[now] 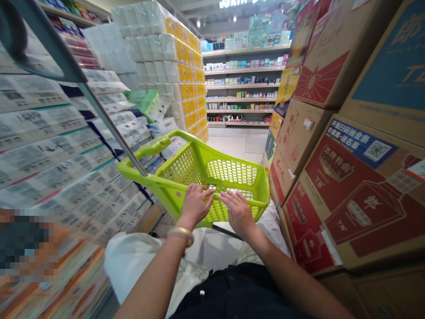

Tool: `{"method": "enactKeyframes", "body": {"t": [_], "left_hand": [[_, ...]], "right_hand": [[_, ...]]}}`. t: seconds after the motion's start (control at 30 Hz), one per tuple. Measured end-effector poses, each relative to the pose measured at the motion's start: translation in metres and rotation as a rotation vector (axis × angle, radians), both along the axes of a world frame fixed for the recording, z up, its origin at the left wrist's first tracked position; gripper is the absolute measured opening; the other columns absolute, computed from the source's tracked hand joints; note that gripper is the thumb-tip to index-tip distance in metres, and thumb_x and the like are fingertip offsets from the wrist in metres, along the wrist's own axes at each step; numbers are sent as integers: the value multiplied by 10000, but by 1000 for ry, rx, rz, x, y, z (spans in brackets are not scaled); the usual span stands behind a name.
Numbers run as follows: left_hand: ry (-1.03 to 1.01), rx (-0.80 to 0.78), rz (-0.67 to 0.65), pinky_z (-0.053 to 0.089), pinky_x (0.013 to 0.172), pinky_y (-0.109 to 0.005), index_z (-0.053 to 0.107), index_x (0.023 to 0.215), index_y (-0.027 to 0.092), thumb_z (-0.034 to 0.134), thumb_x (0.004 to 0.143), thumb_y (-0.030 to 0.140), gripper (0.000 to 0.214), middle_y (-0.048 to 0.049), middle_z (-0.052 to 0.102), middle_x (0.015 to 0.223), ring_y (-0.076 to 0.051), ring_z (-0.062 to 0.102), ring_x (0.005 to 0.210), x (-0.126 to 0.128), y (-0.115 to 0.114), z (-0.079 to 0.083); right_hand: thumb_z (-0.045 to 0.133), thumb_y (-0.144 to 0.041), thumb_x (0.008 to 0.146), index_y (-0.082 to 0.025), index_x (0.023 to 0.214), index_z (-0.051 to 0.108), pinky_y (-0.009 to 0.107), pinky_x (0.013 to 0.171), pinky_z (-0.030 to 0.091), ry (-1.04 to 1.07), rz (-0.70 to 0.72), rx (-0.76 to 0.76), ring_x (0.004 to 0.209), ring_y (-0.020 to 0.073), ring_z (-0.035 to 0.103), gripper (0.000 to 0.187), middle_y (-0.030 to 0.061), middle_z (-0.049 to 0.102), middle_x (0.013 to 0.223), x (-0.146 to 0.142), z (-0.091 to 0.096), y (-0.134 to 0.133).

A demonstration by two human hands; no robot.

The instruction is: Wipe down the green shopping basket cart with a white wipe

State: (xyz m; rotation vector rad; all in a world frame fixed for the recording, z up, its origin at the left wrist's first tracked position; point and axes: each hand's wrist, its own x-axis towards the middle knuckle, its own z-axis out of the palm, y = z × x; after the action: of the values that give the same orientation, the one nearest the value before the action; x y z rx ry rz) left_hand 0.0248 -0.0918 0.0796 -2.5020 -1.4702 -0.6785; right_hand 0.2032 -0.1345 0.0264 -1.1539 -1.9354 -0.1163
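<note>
Beside cartons (352, 195), left hand (194, 204) and right hand (238, 210) slant inward atop basket (199, 160).

Around 6 o'clock, the left hand (196, 201) and right hand (237, 210) hide part of the green basket's (168, 188) near side. At 12, shelf goods (245, 81) are too small to identify; at 8, a patch (26, 246) is pixelated; at 2, the blue-printed carton (392, 73) leaves the frame.

Bright light fell from ceiling spotlights (234, 18) and a glaring white sign (241, 3) at twelve o'clock. The central green cart (197, 156) was fairly crisp; packs (83, 275) at eight were smeared and stretched beside a pixelated patch (26, 243), and cartons (392, 290) at four lay dim.
</note>
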Motion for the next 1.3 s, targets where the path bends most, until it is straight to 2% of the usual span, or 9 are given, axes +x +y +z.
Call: {"method": "enactKeyframes", "body": {"t": [0.33, 0.43, 0.63, 0.77, 0.87, 0.97, 1.07, 1.2, 1.3], "left_hand": [[-42, 18, 2, 322, 1035, -457, 734, 1013, 290, 498, 921, 372, 266, -52, 653, 929, -238, 534, 967, 0, -4, -3], [-59, 35, -7, 308, 1046, -464, 731, 1009, 292, 506, 914, 374, 257, -49, 649, 929, -239, 535, 978, 0, -6, -5], [-41, 17, -5, 299, 1054, -466, 721, 1030, 286, 520, 905, 368, 250, -46, 647, 930, -238, 543, 987, -2, -10, -4], [-41, 11, -1, 299, 1060, -473, 720, 1031, 287, 535, 890, 362, 244, -49, 644, 945, -242, 541, 996, -4, -11, -4], [-59, 13, 0, 294, 1069, -477, 721, 1028, 289, 550, 876, 360, 240, -45, 644, 946, -244, 540, 998, -4, -12, -5], [-70, 20, 8, 291, 1073, -477, 723, 1024, 284, 557, 867, 361, 241, -47, 642, 941, -245, 540, 992, -2, -14, -6], [-66, 21, 23, 299, 1061, -474, 724, 1018, 280, 559, 865, 365, 241, -51, 640, 937, -251, 538, 998, -1, -16, -5], [-48, 22, 26, 300, 1054, -475, 718, 1032, 283, 566, 861, 357, 240, -54, 643, 955, -254, 536, 1007, -2, -18, -5], [-29, 17, 20, 306, 1048, -469, 710, 1056, 283, 570, 856, 345, 252, -55, 642, 966, -255, 533, 1009, -5, -19, -5]], "right_hand": [[377, -9, 849, -245, 1271, 623, 440, 1117, 395, 31, -97, 31, 1275, 191, 567, 543, 51, 668, 1286, 56, -13, -27], [388, -10, 835, -240, 1260, 630, 444, 1119, 393, 40, -100, 32, 1260, 195, 578, 540, 53, 672, 1280, 37, -10, -21], [394, -5, 837, -247, 1278, 615, 432, 1139, 375, -21, 36, 12, 1280, 185, 560, 550, 28, 655, 1309, -8, 3, -5], [387, -7, 844, -259, 1298, 601, 433, 1144, 372, 7, 7, 5, 1290, 175, 552, 561, 30, 650, 1316, 19, -4, -17], [381, -5, 832, -252, 1285, 614, 452, 1134, 385, 60, -85, 23, 1280, 190, 562, 566, 43, 659, 1300, 52, -14, -32], [385, -1, 805, -235, 1269, 624, 474, 1128, 387, 119, -177, 36, 1271, 212, 570, 573, 61, 667, 1284, 63, -18, -38], [392, -5, 794, -223, 1246, 631, 472, 1120, 387, 142, -181, 46, 1254, 216, 583, 557, 62, 679, 1263, 42, -16, -32], [383, -12, 824, -228, 1250, 623, 431, 1137, 363, 55, -15, 49, 1271, 187, 569, 535, 42, 670, 1284, -3, -6, -19], [380, -14, 844, -235, 1266, 612, 416, 1148, 350, 15, 39, 44, 1292, 174, 551, 529, 35, 661, 1299, -9, -3, -16]]}}
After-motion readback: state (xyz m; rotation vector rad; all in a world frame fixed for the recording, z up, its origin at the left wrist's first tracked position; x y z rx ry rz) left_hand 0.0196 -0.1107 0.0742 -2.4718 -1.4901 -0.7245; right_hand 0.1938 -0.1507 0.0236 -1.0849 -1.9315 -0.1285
